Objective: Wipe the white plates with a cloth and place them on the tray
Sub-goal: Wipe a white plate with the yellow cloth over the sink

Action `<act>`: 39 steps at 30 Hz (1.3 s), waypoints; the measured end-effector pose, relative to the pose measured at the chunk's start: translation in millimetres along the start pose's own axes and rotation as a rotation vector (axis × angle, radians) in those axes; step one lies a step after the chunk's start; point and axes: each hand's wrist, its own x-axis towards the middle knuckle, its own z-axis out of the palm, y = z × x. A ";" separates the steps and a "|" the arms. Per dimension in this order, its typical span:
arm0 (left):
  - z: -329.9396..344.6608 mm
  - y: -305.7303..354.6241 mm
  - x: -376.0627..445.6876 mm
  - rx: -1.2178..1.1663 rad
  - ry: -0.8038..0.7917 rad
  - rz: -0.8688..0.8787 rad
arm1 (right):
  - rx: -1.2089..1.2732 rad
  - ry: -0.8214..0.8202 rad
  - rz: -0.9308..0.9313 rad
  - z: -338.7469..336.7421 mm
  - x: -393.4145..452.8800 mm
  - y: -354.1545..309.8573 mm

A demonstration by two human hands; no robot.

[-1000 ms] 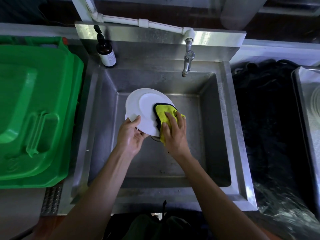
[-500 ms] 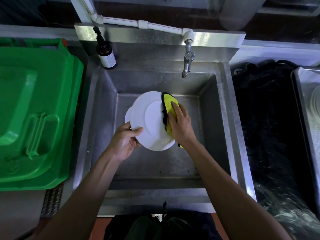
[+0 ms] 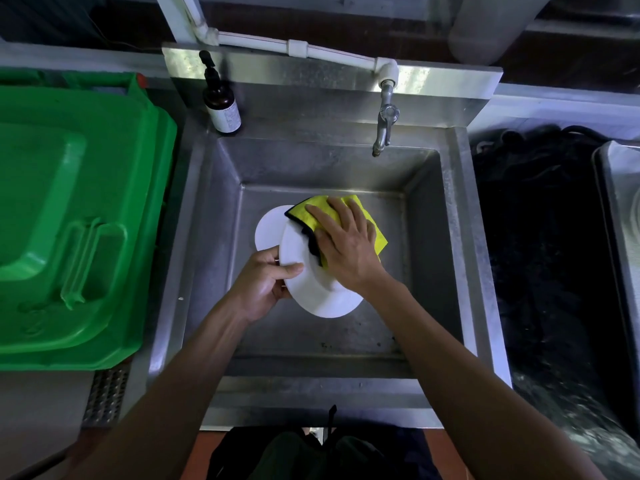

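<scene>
Over the steel sink (image 3: 214, 237) I hold a white plate (image 3: 322, 296) tilted, its left rim gripped by my left hand (image 3: 266, 282). My right hand (image 3: 346, 244) presses a yellow cloth with a black edge (image 3: 311, 213) flat against the plate's upper right part. Behind it, lower in the basin, lies another white plate (image 3: 270, 230), partly hidden by the held one. At the far right edge a metal tray (image 3: 613, 209) shows, with a pale round rim just visible inside it.
A green plastic bin lid (image 3: 69, 216) fills the left side. A dark pump bottle (image 3: 221, 102) stands on the sink's back left corner, and a tap (image 3: 384, 123) hangs over the basin's back. Dark black material (image 3: 540, 237) lies between sink and tray.
My right hand slid the cloth up toward the plate's top right edge, and the plate turned and tilted more in my left hand. The view itself is steady.
</scene>
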 end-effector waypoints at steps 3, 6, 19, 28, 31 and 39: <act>0.9 -2.2 0.8 -0.007 0.008 0.003 | 0.009 -0.001 -0.037 5.8 -7.2 -8.3; 3.7 -2.0 1.2 -0.005 0.006 0.017 | 0.022 0.002 -0.053 8.6 -11.4 -11.7; 4.0 0.4 -3.7 -0.010 -0.010 0.038 | 0.065 0.019 -0.043 8.9 -14.1 -11.8; 10.2 -1.3 -7.8 -0.123 0.047 0.060 | 0.035 0.097 0.036 -1.5 4.6 -4.7; 7.3 -0.6 -7.1 -0.167 0.054 0.086 | 0.068 0.115 0.092 -4.1 6.0 3.0; 5.8 4.8 -1.6 -0.341 0.107 0.137 | 0.325 0.133 0.235 2.3 -11.8 8.6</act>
